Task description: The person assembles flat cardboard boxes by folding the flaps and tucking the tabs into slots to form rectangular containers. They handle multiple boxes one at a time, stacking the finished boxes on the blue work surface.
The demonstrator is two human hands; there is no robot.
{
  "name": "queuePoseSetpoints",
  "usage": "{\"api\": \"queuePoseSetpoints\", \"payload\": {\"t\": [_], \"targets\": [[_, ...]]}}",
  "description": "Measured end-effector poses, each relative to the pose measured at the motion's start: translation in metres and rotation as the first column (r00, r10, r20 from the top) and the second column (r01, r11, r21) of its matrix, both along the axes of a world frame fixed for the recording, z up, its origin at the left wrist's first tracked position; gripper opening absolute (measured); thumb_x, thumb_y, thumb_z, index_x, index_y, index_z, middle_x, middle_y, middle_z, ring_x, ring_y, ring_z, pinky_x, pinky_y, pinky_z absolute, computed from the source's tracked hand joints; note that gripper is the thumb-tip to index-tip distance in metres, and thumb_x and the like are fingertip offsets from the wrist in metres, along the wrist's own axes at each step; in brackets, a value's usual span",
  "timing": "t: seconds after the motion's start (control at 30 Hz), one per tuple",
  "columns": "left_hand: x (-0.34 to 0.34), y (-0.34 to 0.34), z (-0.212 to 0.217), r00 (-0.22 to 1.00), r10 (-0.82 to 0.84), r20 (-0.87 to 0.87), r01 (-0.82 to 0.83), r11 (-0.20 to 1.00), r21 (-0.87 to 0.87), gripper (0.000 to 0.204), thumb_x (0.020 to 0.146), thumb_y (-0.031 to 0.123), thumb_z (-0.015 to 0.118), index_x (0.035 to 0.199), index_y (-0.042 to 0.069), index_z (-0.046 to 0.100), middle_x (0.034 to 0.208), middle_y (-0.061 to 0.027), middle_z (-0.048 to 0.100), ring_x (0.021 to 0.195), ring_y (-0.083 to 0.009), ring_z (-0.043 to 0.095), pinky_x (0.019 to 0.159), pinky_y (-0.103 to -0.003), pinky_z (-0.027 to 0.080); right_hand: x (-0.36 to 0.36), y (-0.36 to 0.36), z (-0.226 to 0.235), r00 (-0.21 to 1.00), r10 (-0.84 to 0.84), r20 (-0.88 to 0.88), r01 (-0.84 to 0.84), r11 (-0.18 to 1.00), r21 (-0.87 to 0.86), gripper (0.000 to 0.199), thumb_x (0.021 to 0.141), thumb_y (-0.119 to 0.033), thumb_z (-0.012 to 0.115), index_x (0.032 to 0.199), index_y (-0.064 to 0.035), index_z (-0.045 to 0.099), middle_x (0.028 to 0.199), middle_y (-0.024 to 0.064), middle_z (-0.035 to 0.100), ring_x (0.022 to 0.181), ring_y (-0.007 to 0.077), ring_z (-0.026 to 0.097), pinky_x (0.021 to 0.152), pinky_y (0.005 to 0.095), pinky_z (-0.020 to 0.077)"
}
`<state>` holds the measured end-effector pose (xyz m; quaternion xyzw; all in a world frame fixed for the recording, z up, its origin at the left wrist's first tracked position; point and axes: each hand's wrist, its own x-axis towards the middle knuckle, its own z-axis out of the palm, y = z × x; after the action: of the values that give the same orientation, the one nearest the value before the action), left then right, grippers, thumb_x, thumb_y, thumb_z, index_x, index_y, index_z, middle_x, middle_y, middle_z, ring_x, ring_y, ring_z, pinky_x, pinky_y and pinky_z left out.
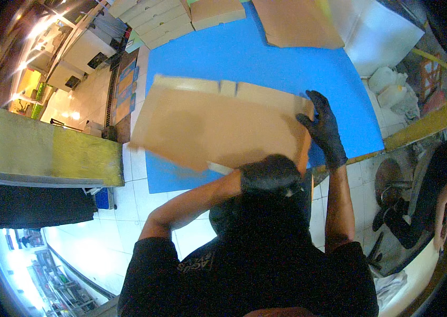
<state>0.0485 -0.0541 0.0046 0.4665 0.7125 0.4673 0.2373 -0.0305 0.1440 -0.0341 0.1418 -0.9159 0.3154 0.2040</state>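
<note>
A brown cardboard sheet (207,121) with a paler, slotted far edge lies over the blue tabletop (202,58), its lower left edge blurred. My right hand (325,127), in a black glove, is at the sheet's right edge. Its thumb rests on the top face and its fingers reach round the far right corner. By the near right edge is my left hand (271,174), also in a black glove and bent inward, with its fingers hidden. A short pale strip (219,168) shows at the sheet's near edge beside the left wrist; its kind is unclear.
Stacked flat cardboard boxes (155,21) stand at the table's far left, and another brown cardboard piece (297,24) lies at the far side. White bags (392,87) sit to the right. A yellow-painted ledge (75,156) is at left, and a stool (390,179) stands at right near another person's arm.
</note>
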Motion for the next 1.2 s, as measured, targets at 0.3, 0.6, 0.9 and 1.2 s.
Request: {"api": "queuePoseSetpoints", "payload": {"t": [0.3,0.6,0.9,1.2], "targets": [[0.004,-0.063,0.012,0.899,0.074,-0.432,-0.206,0.942,-0.266,0.021,0.07,0.03,0.06,0.078,0.01,0.062,0.071,-0.0124,0.061,0.068,-0.0308,0.06,0.057,-0.042,0.045,0.036,-0.012,0.017,0.975,-0.007,0.223,-0.061,0.954,0.294,0.05,0.074,-0.03,0.066,0.119,-0.0138,0.052,0.103,0.0155,0.06,0.098,0.0308,0.056,0.079,0.0435,0.0474],[0.057,-0.013,-0.013,0.688,0.449,-0.57,-0.693,0.64,-0.332,0.018,0.074,0.024,0.057,0.077,0.008,0.063,0.071,-0.0126,0.061,0.068,-0.0321,0.061,0.057,-0.043,0.047,0.074,-0.059,0.035,0.782,0.292,0.551,-0.279,0.954,-0.11,0.031,0.076,-0.026,0.063,0.102,-0.009,0.062,0.087,0.0151,0.066,0.077,0.0325,0.063,0.068,0.0386,0.0498],[0.081,-0.083,0.021,0.538,0.333,-0.774,-0.745,0.617,-0.253,0.015,0.072,0.022,0.057,0.07,0.008,0.06,0.062,-0.0102,0.057,0.059,-0.0279,0.058,0.052,-0.04,0.044,0.094,-0.103,0.021,0.685,0.475,0.553,-0.08,0.803,-0.59,0.024,0.075,-0.009,0.066,0.097,0.0001,0.061,0.084,0.0076,0.064,0.072,0.0133,0.055,0.066,0.0294,0.0462],[0.085,-0.101,-0.002,0.523,0.611,-0.594,-0.852,0.374,-0.366,0.02,0.084,0.024,0.055,0.075,0.008,0.063,0.071,-0.0134,0.062,0.063,-0.0286,0.061,0.056,-0.039,0.047,0.112,-0.124,0.004,0.658,0.533,0.532,-0.136,0.779,-0.612,0.043,0.072,-0.009,0.069,0.111,-0.0009,0.055,0.101,0.0149,0.064,0.092,0.0227,0.062,0.081,0.0326,0.0496]]}}
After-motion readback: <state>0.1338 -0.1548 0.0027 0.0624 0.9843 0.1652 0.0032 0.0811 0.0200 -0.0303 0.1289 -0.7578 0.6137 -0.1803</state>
